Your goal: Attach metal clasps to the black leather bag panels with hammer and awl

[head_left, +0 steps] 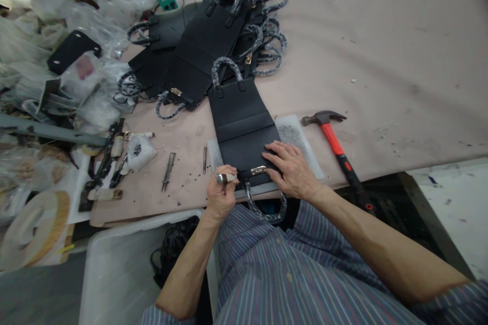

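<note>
Pressing down a black leather handbag [242,132].
The right hand [292,170] is lying spread on it; the left hand [221,194] is gripping a steel-tipped tool [224,178] at its near edge.

Stained pinkish workbench cover [381,61], white plastic bin [141,226] alongside

Cloth-covered workbench [385,76] bearing black handbags [202,35] and a hammer [334,144] (red-handled).

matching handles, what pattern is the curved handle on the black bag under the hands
Curved handle of the black bag: mottled black and grey, best in head view
</note>
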A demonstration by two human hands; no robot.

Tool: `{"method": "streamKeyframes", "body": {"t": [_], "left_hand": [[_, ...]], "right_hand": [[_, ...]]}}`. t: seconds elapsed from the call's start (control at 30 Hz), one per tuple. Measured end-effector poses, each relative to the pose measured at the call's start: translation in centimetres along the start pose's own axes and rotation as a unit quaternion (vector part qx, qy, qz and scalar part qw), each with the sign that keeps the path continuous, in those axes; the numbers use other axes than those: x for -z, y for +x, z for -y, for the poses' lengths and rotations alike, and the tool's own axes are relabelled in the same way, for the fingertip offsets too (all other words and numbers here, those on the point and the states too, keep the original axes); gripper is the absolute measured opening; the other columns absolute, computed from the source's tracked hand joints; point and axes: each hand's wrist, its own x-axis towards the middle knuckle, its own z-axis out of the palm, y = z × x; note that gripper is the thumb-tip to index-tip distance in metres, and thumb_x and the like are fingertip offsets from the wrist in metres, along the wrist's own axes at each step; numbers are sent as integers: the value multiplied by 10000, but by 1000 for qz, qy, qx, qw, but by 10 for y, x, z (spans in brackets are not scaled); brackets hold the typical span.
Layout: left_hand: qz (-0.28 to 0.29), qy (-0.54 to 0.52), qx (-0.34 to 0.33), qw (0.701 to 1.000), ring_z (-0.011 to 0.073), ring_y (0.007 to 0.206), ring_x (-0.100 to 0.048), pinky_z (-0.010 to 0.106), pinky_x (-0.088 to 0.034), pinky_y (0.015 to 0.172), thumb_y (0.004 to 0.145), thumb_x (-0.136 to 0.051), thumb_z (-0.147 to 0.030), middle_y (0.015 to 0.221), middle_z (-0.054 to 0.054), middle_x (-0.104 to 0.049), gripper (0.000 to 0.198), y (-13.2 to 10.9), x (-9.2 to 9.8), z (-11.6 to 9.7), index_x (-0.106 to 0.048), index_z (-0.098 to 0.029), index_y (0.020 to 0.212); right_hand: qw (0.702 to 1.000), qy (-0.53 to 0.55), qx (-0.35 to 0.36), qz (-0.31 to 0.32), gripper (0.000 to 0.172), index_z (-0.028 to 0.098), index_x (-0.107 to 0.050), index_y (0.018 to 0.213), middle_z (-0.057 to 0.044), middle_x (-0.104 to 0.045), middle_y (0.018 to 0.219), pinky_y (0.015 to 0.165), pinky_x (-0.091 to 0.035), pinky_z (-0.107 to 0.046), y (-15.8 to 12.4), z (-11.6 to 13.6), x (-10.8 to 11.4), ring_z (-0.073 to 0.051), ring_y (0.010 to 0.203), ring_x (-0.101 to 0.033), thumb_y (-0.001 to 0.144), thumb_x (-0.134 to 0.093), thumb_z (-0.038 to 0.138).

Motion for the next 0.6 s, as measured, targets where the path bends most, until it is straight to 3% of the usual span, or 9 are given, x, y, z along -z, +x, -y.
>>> {"method": "streamKeyframes", "body": {"t": [0.13,0.23,0.37,0.43,0.5,0.6], "left_hand": [[5,-12,18,1000,206,1003,-704,404,-593,917,976,-565,-174,1097,87,-669,70,-7,-5,0,-602,-202,1030],[2,-18,36,999,215,1020,-719,417,-600,928,982,-550,-185,1115,100,-694,82,-11,-7,3,-604,-198,1042],[-13,-12,48,999,221,1018,-718,432,-585,960,957,-564,-182,1042,88,-726,65,-11,-7,3,-622,-192,985],[-19,-6,49,999,226,1022,-720,456,-563,1003,939,-571,-171,1027,84,-736,67,-10,-7,3,-629,-191,964],[-18,-7,50,999,230,1039,-720,457,-557,1017,928,-573,-166,1033,85,-739,73,-10,-7,3,-635,-189,959],[-13,-16,47,999,226,1061,-715,419,-569,994,927,-570,-162,1050,90,-736,89,-10,-7,4,-644,-184,971]], "right_hand": [[999,39,4,-16,405,187,-607,1336,-137,-578,1433,1155,-368,-558,1,2,1,-337,1391,-470,960,-563,333],[994,79,-12,-81,392,205,-599,1330,-144,-602,1375,1096,-443,-537,-3,-3,10,-317,1307,-542,965,-544,338],[976,-46,-136,-161,385,166,-629,1261,-190,-624,1273,1043,-464,-552,-23,-25,38,-360,1214,-569,936,-562,359],[959,-134,-222,-114,463,109,-618,1263,-240,-610,1254,995,-472,-564,-39,-41,53,-404,1186,-567,902,-587,396],[937,-180,-299,-23,527,57,-600,1261,-279,-606,1206,930,-486,-550,-53,-56,63,-426,1130,-585,889,-587,430],[906,-157,-389,61,443,79,-606,1188,-242,-630,1078,850,-492,-505,-64,-69,70,-388,1004,-625,917,-534,421]]}}
